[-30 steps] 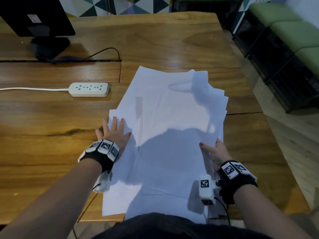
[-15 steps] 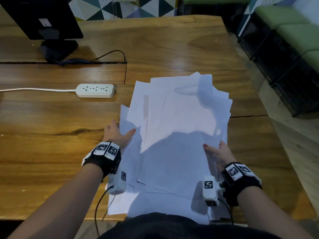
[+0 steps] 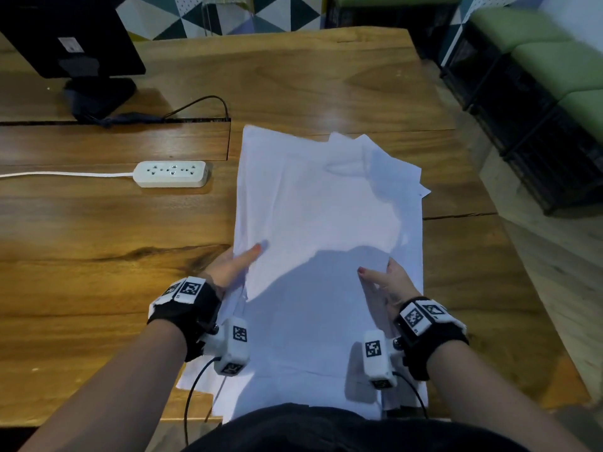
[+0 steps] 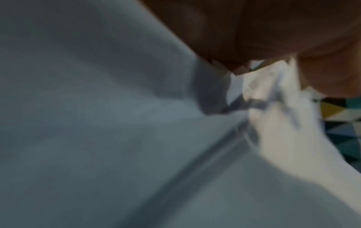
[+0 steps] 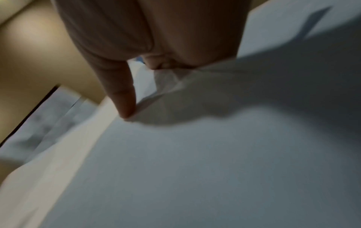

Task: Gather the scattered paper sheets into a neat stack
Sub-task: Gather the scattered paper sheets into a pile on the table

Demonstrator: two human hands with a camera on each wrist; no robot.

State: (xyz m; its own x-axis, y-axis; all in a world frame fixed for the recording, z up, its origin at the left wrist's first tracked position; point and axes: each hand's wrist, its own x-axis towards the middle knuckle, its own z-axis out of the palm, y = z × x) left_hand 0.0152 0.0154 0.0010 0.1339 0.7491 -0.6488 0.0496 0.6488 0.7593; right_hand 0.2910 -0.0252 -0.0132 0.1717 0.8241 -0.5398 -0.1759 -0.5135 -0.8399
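Observation:
Several white paper sheets (image 3: 326, 216) lie overlapped in a rough pile on the wooden table (image 3: 98, 256), with corners sticking out at the far right. My left hand (image 3: 233, 267) holds the pile's left edge, thumb on top and fingers hidden under the sheets. My right hand (image 3: 386, 282) pinches the right edge the same way. The left wrist view is blurred, showing paper (image 4: 117, 138) below the palm. In the right wrist view a finger touches the paper (image 5: 195, 154) edge, which crumples slightly.
A white power strip (image 3: 171, 173) with its cord lies left of the pile. A dark monitor (image 3: 71, 37) on its stand is at the far left. Green cushioned benches (image 3: 538, 60) stand beyond the table's right edge. My dark-clothed torso is at the near edge.
Both hands moved inward and pushed the sheets together, so the pile is narrower. My left hand went from lying flat on the paper to holding its left edge.

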